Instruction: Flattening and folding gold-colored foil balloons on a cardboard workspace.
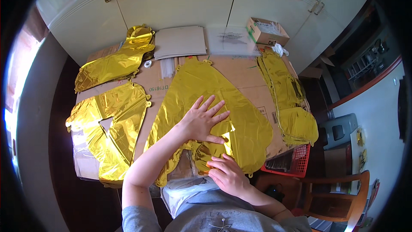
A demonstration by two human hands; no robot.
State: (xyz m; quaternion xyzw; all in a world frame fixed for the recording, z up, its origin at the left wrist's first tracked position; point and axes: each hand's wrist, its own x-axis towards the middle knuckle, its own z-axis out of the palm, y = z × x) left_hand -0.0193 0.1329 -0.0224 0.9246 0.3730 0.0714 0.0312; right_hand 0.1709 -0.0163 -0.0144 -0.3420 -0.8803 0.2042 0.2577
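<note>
A large flat gold foil balloon [206, 81] lies in front of me on a cardboard-covered table. My left hand [201, 121] rests palm down on its middle, fingers spread wide. Close to the table's near edge, my right hand [229, 174] has its fingers bent and gathered on the balloon's lower part, where the foil is creased and partly folded over. Its fingertips partly hide the foil there. Another gold foil balloon [122, 111] with a small opening lies to the left. Small tabs stick out from the balloons' edges.
More gold foil lies at the far left [113, 66] and along the right side [283, 90]. Behind are stacked cardboard sheets [180, 43], a clear plastic sheet [229, 41] and an open box [268, 32]. A white roll [148, 64] sits nearby. A red basket [301, 161] and wooden chair [362, 193] stand right.
</note>
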